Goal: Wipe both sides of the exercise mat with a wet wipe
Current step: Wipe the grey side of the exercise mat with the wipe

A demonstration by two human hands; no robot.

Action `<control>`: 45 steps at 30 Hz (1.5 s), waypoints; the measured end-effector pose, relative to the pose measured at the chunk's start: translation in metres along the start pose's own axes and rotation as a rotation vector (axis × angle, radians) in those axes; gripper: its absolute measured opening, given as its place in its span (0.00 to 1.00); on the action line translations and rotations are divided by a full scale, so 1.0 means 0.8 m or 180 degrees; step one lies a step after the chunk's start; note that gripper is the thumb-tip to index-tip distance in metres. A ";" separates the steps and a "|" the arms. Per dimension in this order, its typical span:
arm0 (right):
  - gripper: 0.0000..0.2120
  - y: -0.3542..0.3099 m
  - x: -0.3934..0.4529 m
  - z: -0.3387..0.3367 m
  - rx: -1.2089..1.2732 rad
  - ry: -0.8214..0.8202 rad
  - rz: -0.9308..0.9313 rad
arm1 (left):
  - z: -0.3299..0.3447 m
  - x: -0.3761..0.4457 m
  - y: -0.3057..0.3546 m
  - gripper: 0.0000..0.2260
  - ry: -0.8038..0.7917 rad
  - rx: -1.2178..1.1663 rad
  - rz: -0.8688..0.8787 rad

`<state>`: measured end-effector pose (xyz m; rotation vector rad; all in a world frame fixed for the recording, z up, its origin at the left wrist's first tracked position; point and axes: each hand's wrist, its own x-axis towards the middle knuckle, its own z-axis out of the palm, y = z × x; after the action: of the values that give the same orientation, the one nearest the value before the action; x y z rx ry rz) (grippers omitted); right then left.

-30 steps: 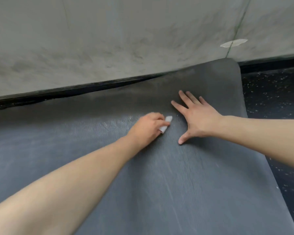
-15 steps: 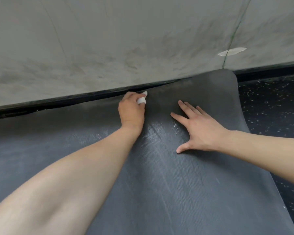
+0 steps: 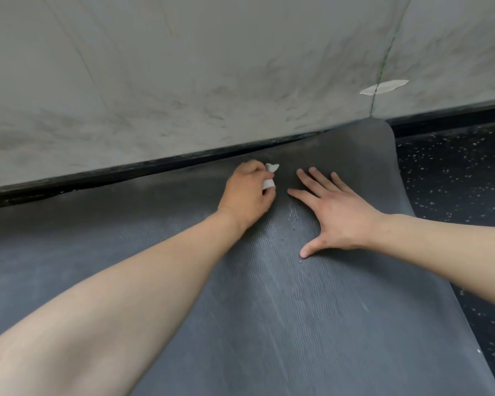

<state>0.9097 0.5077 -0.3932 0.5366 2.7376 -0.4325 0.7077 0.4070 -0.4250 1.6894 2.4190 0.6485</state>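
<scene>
just above frame centre, the left hand (image 3: 247, 195) pinches a small bunched white wet wipe (image 3: 270, 178) against the ribbed grey exercise mat (image 3: 297, 324), near its far edge by the wall. the right hand (image 3: 337, 215) lies flat beside it, fingers spread. droplets bead between them; this face looks half-wiped, underside presumably undone.

Setting: a gym or exercise room. Indicators: black rubber floor (image 3: 455, 178) with white speckles, typical of fitness flooring; a grey ribbed exercise mat (image 3: 297, 324) laid flat on it against the wall; a scuffed, grey-marked wall (image 3: 212, 67) with a black baseboard (image 3: 126, 172) along its foot.
</scene>
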 end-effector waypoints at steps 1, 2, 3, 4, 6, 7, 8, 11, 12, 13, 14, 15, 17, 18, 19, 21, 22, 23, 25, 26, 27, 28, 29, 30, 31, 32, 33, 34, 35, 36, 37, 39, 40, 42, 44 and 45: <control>0.67 0.001 0.001 0.000 0.0004 -0.0012 -0.0031 | -0.001 0.001 0.001 0.13 -0.0064 -0.0041 0.0075; 0.66 0.002 -0.001 -0.002 0.0071 0.0018 -0.0052 | -0.004 0.004 -0.001 0.14 -0.0091 -0.0064 0.0085; 0.63 0.007 -0.005 -0.004 0.0250 0.0144 -0.0017 | -0.008 0.009 -0.004 0.13 -0.0099 -0.0080 0.0057; 0.60 0.014 -0.012 -0.004 0.0498 0.0399 0.0088 | -0.011 0.012 -0.006 0.10 -0.0081 -0.0121 0.0008; 0.51 0.037 -0.033 -0.001 0.0848 0.1221 0.0506 | -0.012 0.014 -0.007 0.04 0.0019 -0.0239 -0.0117; 0.48 0.051 -0.044 0.001 0.0932 0.1628 0.0797 | -0.009 0.014 -0.006 0.04 0.0076 -0.0275 -0.0208; 0.45 0.063 -0.054 0.003 0.1055 0.1887 0.1117 | -0.007 0.014 -0.004 0.05 0.0123 -0.0312 -0.0319; 0.40 0.085 -0.064 0.005 0.1664 0.1860 0.1767 | -0.005 0.016 0.002 0.04 0.0208 -0.0483 -0.0685; 0.36 0.089 -0.061 0.005 0.1770 0.1805 0.1788 | -0.005 0.018 0.002 0.03 0.0241 -0.0537 -0.0748; 0.32 0.092 -0.057 0.002 0.1786 0.1799 0.1756 | -0.006 0.018 0.004 0.03 0.0307 -0.0549 -0.0791; 0.28 0.096 -0.051 0.000 0.1773 0.1803 0.1732 | -0.008 0.019 0.005 0.03 0.0421 -0.0540 -0.0842; 0.25 0.101 -0.046 -0.003 0.1773 0.1805 0.1747 | -0.010 0.019 0.006 0.03 0.0550 -0.0536 -0.0906; 0.20 0.112 -0.038 -0.007 0.1893 0.1845 0.1795 | -0.012 0.020 0.007 0.05 0.0756 -0.0551 -0.0978; 0.17 0.117 -0.035 -0.009 0.2013 0.1867 0.1760 | -0.011 0.021 0.006 0.06 0.0797 -0.0554 -0.1000; 0.16 0.121 -0.033 -0.010 0.2144 0.1868 0.1705 | -0.011 0.022 0.006 0.06 0.0816 -0.0565 -0.1026; 0.15 0.127 -0.033 -0.013 0.2447 0.1789 0.1583 | -0.009 0.025 0.004 0.04 0.0857 -0.0671 -0.1116; 0.15 0.129 -0.033 -0.015 0.2597 0.1749 0.1529 | -0.008 0.026 0.004 0.04 0.0879 -0.0713 -0.1168; 0.15 0.128 -0.034 -0.016 0.2690 0.1723 0.1473 | -0.008 0.026 0.005 0.03 0.0879 -0.0718 -0.1215; 0.19 0.126 -0.035 -0.015 0.2566 0.1732 0.1342 | -0.007 0.025 0.007 0.02 0.0862 -0.0736 -0.1261; 0.22 0.123 -0.035 -0.013 0.2377 0.1755 0.1276 | -0.006 0.025 0.008 0.01 0.0854 -0.0766 -0.1269; 0.26 0.122 -0.033 -0.011 0.2231 0.1778 0.1264 | -0.006 0.025 0.010 0.01 0.0843 -0.0784 -0.1281; 0.28 0.120 -0.032 -0.010 0.2190 0.1798 0.1288 | -0.006 0.024 0.010 0.01 0.0833 -0.0786 -0.1298; 0.29 0.120 -0.031 -0.010 0.2249 0.1824 0.1323 | -0.007 0.025 0.011 0.02 0.0819 -0.0782 -0.1310; 0.29 0.120 -0.029 -0.012 0.2374 0.1838 0.1320 | -0.007 0.025 0.011 0.02 0.0795 -0.0783 -0.1322; 0.29 0.121 -0.029 -0.015 0.2555 0.1811 0.1273 | -0.006 0.026 0.011 0.02 0.0760 -0.0784 -0.1343; 0.29 0.121 -0.028 -0.017 0.2713 0.1744 0.1239 | -0.006 0.027 0.011 0.03 0.0728 -0.0778 -0.1368; 0.29 0.121 -0.029 -0.020 0.2811 0.1680 0.1220 | -0.007 0.026 0.012 0.03 0.0696 -0.0767 -0.1385; 0.29 0.119 -0.031 -0.023 0.2830 0.1640 0.1226 | -0.009 0.025 0.013 0.04 0.0653 -0.0759 -0.1387; 0.29 0.118 -0.032 -0.026 0.2829 0.1614 0.1250 | -0.010 0.024 0.015 0.04 0.0601 -0.0754 -0.1382; 0.29 0.116 -0.035 -0.029 0.2832 0.1587 0.1272 | -0.012 0.022 0.016 0.04 0.0546 -0.0748 -0.1367; 0.29 0.115 -0.039 -0.031 0.2855 0.1552 0.1293 | -0.014 0.020 0.016 0.04 0.0491 -0.0732 -0.1350; 0.29 0.111 -0.045 -0.036 0.2911 0.1451 0.1347 | -0.021 0.016 0.013 0.03 0.0421 -0.0689 -0.1318; 0.29 0.108 -0.049 -0.037 0.2907 0.1390 0.1401 | -0.025 0.014 0.012 0.03 0.0397 -0.0669 -0.1311; 0.29 0.103 -0.056 -0.038 0.2890 0.1252 0.1536 | -0.032 0.012 0.010 0.02 0.0373 -0.0626 -0.1264; 0.28 0.099 -0.060 -0.038 0.2935 0.1107 0.1689 | -0.035 0.010 0.008 0.01 0.0362 -0.0668 -0.1186; 0.28 0.098 -0.062 -0.039 0.2939 0.1105 0.1730 | -0.036 0.009 0.009 0.02 0.0353 -0.0676 -0.1119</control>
<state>0.9777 0.5722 -0.3650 1.6398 2.3671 -1.5595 0.7014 0.4079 -0.3952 1.1399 2.5239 0.9219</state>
